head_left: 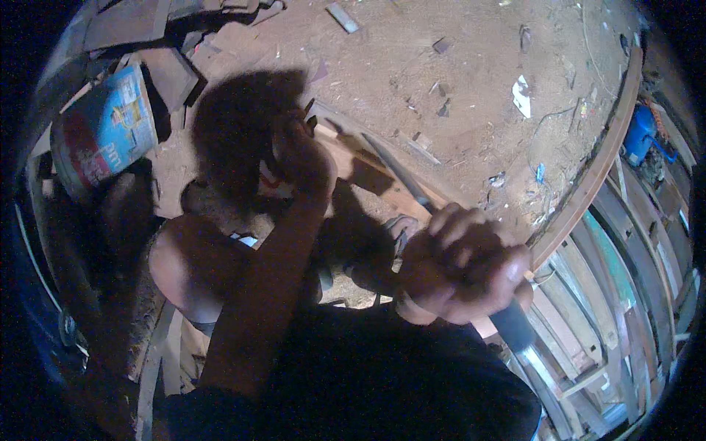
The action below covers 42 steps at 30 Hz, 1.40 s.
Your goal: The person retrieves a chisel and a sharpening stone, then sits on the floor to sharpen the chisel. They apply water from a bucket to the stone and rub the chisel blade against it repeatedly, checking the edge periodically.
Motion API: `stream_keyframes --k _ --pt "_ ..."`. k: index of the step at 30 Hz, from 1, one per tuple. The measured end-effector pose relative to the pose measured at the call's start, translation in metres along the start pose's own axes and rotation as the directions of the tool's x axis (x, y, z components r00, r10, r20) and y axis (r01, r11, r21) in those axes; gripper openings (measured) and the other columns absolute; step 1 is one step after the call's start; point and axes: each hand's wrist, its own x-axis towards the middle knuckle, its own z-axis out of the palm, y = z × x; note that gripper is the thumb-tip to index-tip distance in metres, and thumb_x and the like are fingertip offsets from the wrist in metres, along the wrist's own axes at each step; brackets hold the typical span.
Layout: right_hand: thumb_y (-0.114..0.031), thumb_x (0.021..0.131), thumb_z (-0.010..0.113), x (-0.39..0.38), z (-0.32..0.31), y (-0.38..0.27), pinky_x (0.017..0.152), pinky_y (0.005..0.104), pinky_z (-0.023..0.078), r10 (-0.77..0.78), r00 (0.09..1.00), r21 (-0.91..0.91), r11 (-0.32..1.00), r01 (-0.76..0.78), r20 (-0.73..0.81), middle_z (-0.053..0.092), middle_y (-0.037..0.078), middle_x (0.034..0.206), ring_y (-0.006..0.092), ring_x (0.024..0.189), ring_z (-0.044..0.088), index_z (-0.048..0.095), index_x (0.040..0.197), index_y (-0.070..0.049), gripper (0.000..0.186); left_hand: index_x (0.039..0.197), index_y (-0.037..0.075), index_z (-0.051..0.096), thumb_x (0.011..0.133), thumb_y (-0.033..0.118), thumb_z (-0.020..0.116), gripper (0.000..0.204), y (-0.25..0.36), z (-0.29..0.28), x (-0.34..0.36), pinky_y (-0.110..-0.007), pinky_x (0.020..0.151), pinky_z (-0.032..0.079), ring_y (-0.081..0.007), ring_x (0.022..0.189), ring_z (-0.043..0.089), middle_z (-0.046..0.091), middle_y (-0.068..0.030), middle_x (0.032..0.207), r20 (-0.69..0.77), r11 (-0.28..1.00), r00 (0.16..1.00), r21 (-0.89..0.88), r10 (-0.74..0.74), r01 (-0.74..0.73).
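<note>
My left hand (pixel 303 158) reaches forward in deep shadow, its fingers curled together by the far end of a wooden board (pixel 346 165). A small dark piece shows at the fingertips, too dim to name. My right hand (pixel 467 264) is raised on the right, closed in a fist around a tool with a dark grip (pixel 515 328) and a shiny metal shaft (pixel 539 367). The tool's far end cannot be made out. A dark narrow rod (pixel 397 170) slants across the board, beyond my right hand. My bent knee (pixel 187 261) is beside my left forearm.
A blue and red bucket (pixel 110 128) lies tilted at the left. Dark boards (pixel 125 26) are at the far left. Wood scraps and litter dot the dirt floor (pixel 412 66). A long curved-looking plank (pixel 596 176) borders stacked wooden strips (pixel 588 294) and a blue container (pixel 640 136) at right.
</note>
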Motion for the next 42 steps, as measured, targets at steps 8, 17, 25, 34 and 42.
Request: stream_keyframes --k 8,17,25,34,42 --pt "-0.024 0.097 0.059 0.039 -0.026 -0.029 0.057 0.033 0.043 -0.01 1.0 -0.096 0.995 0.01 0.005 0.054 0.004 0.063 0.0211 0.058 0.052 0.051 0.077 -0.007 0.028 0.107 -0.004 0.064 0.093 0.012 0.059 0.022 -0.011 0.005 0.005 -0.042 0.079 0.052 -0.0338 0.09 0.065 0.066 -0.0202 0.102 0.125 0.995 0.988 0.013 0.095 -0.097" --pt "-0.009 0.094 0.069 0.11 -0.116 -0.1 0.049 0.0304 0.036 -0.104 0.987 -0.242 0.968 0.071 -0.125 0.045 0.003 0.062 0.0109 0.055 0.043 0.048 0.066 -0.008 0.035 0.109 -0.005 0.063 0.096 0.015 0.059 0.024 0.015 -0.01 0.008 -0.042 0.078 0.052 -0.0325 0.088 0.065 0.067 -0.0195 0.1 0.384 0.973 0.914 0.124 0.133 -0.194" --pt "-0.025 0.086 0.077 0.061 -0.25 -0.368 0.059 0.0374 0.043 -0.097 0.987 -0.503 0.864 0.021 -0.127 0.052 0.01 0.071 0.0226 0.064 0.053 0.053 0.08 -0.006 0.032 0.111 -0.005 0.063 0.098 0.018 0.058 0.027 0.101 -0.142 0.025 -0.042 0.077 0.051 -0.0313 0.087 0.065 0.067 -0.0189 0.098 0.603 0.887 0.785 0.273 0.143 -0.371" --pt "-0.03 0.086 0.069 -0.13 -0.374 -0.572 0.079 0.0501 0.052 0.204 0.793 -0.563 0.605 -0.563 -0.574 0.068 0.02 0.094 0.0413 0.093 0.066 0.065 0.094 -0.006 0.026 0.117 -0.014 0.062 0.099 0.029 0.06 0.047 0.4 -0.339 -0.106 -0.043 0.085 0.054 -0.0378 0.099 0.068 0.071 -0.0249 0.111 0.848 0.712 0.499 0.24 0.177 -0.66" --pt "-0.025 0.086 0.067 -0.395 -0.381 -0.644 0.09 0.054 0.047 0.236 0.599 -0.516 0.331 -0.79 -0.765 0.061 0.027 0.108 0.0468 0.104 0.058 0.056 0.113 0.0 0.039 0.112 -0.01 0.067 0.095 0.038 0.063 0.052 0.454 -0.384 -0.138 -0.047 0.083 0.05 -0.0406 0.094 0.066 0.07 -0.0278 0.103 0.906 0.369 0.225 0.085 0.357 -0.926"
